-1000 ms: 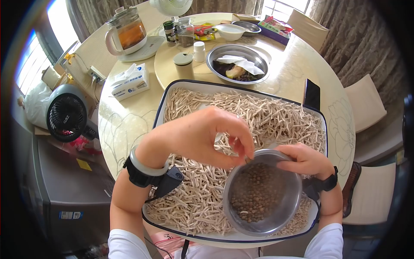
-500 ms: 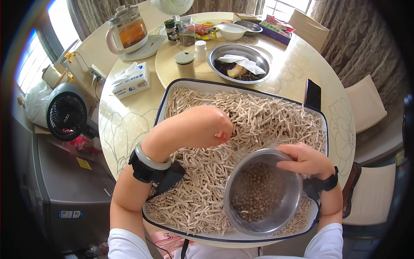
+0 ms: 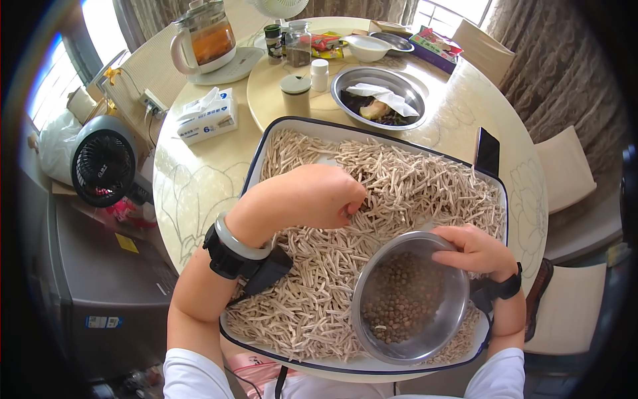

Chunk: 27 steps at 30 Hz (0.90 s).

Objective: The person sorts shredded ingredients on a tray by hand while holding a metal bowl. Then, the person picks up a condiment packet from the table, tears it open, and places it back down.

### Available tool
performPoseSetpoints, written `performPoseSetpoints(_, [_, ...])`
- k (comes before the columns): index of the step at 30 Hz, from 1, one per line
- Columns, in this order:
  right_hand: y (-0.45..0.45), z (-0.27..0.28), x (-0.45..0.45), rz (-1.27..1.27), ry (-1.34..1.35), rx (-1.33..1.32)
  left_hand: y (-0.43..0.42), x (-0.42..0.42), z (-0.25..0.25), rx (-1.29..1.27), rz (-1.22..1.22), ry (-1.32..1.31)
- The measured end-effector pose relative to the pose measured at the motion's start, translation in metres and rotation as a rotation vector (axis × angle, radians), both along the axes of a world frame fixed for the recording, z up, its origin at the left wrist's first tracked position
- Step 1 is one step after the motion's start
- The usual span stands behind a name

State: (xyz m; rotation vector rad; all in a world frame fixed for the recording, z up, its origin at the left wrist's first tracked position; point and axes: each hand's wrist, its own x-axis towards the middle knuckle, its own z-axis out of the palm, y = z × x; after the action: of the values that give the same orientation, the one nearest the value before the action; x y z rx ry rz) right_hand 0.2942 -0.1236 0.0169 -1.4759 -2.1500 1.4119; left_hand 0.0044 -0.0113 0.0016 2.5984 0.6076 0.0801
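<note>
A large white tray with a dark blue rim [image 3: 251,174] is spread with pale, dry, stick-like strips [image 3: 312,286]. Over its middle, my left hand [image 3: 329,193] bends down with fingers curled together among the strips; whatever they pinch is hidden. My right hand [image 3: 473,250] grips the rim of a steel bowl [image 3: 454,312], thumb inside and the other fingers around the outer side. Small round brown pellets [image 3: 399,299] cover the bowl's bottom, with one pale bit among them. The bowl is tilted slightly over the tray's near right part.
Behind the tray, the round table holds a phone [image 3: 487,151], a steel bowl with white tissue [image 3: 379,93], a lidded cup [image 3: 295,96], a white bottle [image 3: 319,75], a tissue box [image 3: 209,118] and a glass kettle [image 3: 211,41]. A black fan [image 3: 103,166] stands left.
The whole view has shifted slightly. My left hand stays low over the strips with its fingers a little more tucked in. My right hand keeps its hold on the bowl.
</note>
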Motion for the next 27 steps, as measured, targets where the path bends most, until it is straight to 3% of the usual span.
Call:
performPoseSetpoints(11, [0.000, 0.000, 0.000, 0.010, 0.000, 0.006, 0.006, -0.004, -0.001, 0.007, 0.018, 0.008])
performPoseSetpoints(14, [0.000, 0.002, -0.002, 0.000, 0.000, -0.008, 0.006, -0.003, 0.005, -0.144, -0.047, -0.112])
performPoseSetpoints(16, [0.000, 0.000, -0.002, 0.000, 0.007, -0.005, -0.001, 0.000, 0.015, -0.311, -0.150, -0.380])
performPoseSetpoints(19, [0.000, 0.002, -0.002, 0.000, 0.002, -0.016, -0.018, 0.005, 0.026, -0.469, -0.247, -0.547])
performPoseSetpoints(22, [0.001, -0.005, 0.002, 0.040, 0.012, 0.043, -0.026, 0.010, 0.027, -0.392, -0.361, -0.509])
performPoseSetpoints(24, [0.001, -0.008, 0.003, 0.080, 0.033, 0.116, -0.020, 0.010, 0.023, -0.386, -0.330, -0.499])
performPoseSetpoints(27, [0.000, -0.004, 0.001, 0.066, 0.026, 0.106, -0.007, 0.010, 0.004, -0.166, -0.219, -0.407])
